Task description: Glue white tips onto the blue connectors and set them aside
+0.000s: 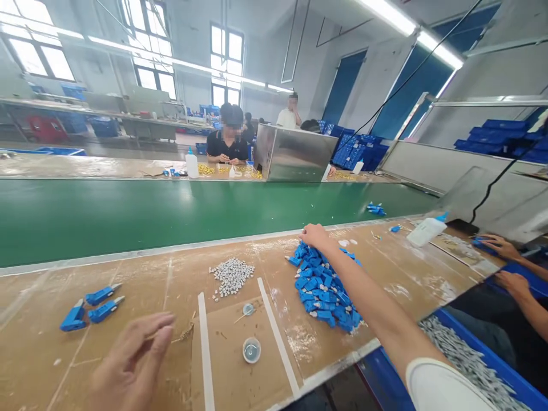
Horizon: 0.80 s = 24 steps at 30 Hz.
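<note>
My right hand (pixel 315 235) reaches over the far end of a heap of blue plastic parts (pixel 323 288) with pale tips. Its fingers curl downward, and what they grip is hidden. Slightly blurred, my left hand (pixel 135 357) is held above the table at lower left. Thumb and forefinger pinch what looks like a thin stick. Beyond that hand lie three blue parts with grey tips (pixel 100 302). Between my hands sit a pile of small grey pieces (pixel 233 277), a little clear cup (pixel 251 350) and a small round dish (pixel 248 309) with a stick across it.
A green conveyor belt (pixel 128 214) runs along the table's far side, with several blue parts (pixel 375 209) on it. A white glue bottle (pixel 427 231) lies at right, near a co-worker's hands (pixel 505 257). A blue bin (pixel 471 354) of grey pieces stands below the edge.
</note>
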Motion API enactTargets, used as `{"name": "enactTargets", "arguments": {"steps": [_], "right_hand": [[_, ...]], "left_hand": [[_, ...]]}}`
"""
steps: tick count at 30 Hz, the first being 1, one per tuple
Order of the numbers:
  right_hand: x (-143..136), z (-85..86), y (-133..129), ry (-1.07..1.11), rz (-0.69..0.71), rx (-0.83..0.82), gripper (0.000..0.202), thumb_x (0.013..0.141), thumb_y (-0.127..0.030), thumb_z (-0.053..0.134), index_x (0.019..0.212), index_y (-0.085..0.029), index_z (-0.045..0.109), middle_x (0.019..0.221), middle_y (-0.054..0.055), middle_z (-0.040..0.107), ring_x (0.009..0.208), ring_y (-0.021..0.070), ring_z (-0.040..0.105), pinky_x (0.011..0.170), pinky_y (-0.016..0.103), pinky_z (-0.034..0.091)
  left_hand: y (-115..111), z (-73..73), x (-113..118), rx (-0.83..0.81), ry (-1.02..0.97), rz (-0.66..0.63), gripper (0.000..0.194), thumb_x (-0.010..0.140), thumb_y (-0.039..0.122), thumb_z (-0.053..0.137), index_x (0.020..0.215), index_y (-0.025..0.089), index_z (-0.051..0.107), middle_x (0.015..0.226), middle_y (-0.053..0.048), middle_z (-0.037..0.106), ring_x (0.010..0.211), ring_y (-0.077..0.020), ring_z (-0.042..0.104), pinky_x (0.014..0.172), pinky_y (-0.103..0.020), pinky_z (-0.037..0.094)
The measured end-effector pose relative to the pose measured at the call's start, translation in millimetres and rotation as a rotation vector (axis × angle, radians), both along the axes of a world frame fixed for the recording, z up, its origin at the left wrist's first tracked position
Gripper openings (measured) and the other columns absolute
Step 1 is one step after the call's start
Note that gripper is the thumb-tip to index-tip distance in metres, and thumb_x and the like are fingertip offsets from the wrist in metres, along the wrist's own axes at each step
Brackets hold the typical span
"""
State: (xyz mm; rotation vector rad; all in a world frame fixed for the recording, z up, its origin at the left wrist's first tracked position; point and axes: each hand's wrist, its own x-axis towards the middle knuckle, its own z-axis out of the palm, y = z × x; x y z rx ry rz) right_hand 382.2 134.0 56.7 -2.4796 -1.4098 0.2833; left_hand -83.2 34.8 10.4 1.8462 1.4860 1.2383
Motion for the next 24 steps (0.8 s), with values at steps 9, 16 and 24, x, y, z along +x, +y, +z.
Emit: {"name": "enactTargets", "arguments": {"steps": [9, 16, 24], "right_hand": [[-13, 17.2, -1, 0.242, 0.055, 0.091, 0.03, 0.097, -0.034, 0.064, 0.12, -0.016, 0.064, 0.121, 0.009, 0.066, 0.103, 0.0236, 0.067, 0.087, 0.042, 0.058], [-107, 2.4, -88, 0.805, 0.428, 0.19, 0.039, 0.074, -0.05, 0.081, 0.089, -0.015, 0.07, 0.081, 0.005, 0.075, 0.071, 0.0165, 0.069, 0.069, 0.03, 0.057], [-164, -23.1, -142, 1.247, 0.427, 0.217, 0.036, 0.078, -0.05, 0.078, 0.091, -0.017, 0.071, 0.079, 0.002, 0.071, 0.061, 0.0124, 0.062, 0.055, 0.024, 0.049]], "left_hand": [[-26, 0.1, 26, -0.166, -0.139, -0.123, 0.03, 0.083, 0.052, 0.068, 0.098, 0.027, 0.077, 0.103, -0.003, 0.075, 0.1, -0.0255, 0.069, 0.09, -0.034, 0.057], [-33, 24.9, 100, -0.304, -0.397, -0.458, 0.042, 0.087, 0.039, 0.069, 0.126, 0.024, 0.069, 0.124, -0.011, 0.071, 0.109, -0.0265, 0.068, 0.095, -0.038, 0.055], [-28, 1.1, 110, -0.477, -0.559, -0.517, 0.036, 0.087, 0.039, 0.071, 0.115, 0.018, 0.072, 0.107, -0.011, 0.075, 0.09, -0.0218, 0.07, 0.073, -0.03, 0.056]]}}
